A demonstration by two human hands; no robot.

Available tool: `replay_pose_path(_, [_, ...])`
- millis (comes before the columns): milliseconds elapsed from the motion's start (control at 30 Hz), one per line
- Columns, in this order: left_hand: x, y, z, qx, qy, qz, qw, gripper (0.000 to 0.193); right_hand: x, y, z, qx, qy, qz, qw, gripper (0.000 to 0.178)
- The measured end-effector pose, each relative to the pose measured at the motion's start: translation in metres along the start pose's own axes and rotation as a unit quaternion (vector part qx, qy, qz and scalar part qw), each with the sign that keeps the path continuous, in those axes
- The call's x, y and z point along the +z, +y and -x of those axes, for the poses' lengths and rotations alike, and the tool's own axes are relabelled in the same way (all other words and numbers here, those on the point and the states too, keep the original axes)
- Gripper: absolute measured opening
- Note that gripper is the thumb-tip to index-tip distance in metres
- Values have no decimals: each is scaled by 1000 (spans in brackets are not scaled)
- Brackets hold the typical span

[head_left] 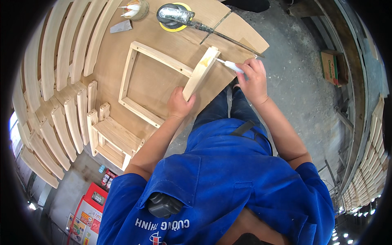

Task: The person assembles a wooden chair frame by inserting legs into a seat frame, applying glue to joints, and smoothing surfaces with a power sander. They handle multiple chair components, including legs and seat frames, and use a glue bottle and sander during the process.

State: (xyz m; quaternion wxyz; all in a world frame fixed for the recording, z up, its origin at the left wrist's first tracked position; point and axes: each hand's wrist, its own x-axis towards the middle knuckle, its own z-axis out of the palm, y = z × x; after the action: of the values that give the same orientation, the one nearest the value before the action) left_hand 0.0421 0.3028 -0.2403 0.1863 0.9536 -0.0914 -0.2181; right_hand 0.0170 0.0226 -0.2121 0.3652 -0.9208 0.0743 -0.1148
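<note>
My left hand (180, 102) is closed round the near end of a thick pale wooden bar (199, 75). The bar lies across one end of a rectangular wooden frame (131, 67) on the brown tabletop. Between the fingers of my right hand (254, 81) is a small white glue bottle (232, 66) with a thin nozzle. Its tip points at the bar's side near the far end, and whether they touch is hard to see. A yellowish patch shows on the bar's upper face.
A sander (175, 17) with a yellow rim and a hose lies at the back of the board-topped table (159, 45). Beside it stand a tub (141, 10) with white bottles and a grey paper scrap (121, 27). Curved slats (53, 53) and a small assembled frame (116, 134) are at left.
</note>
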Motion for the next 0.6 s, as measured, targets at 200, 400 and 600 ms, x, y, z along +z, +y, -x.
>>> replay_pose_path(200, [5, -4, 0, 1, 5, 1, 1000, 39, -1, 4, -2, -11, 24, -1, 1000, 23])
replay_pose_path(400, [3, -5, 4, 22, 30, 19, 999, 41, 4, -3, -6, -18, 45, -28, 998, 20])
replay_pose_path(600, [7, -4, 1, -21, -4, 25, 999, 41, -3, 6, -3, 8, 22, -1, 1000, 21])
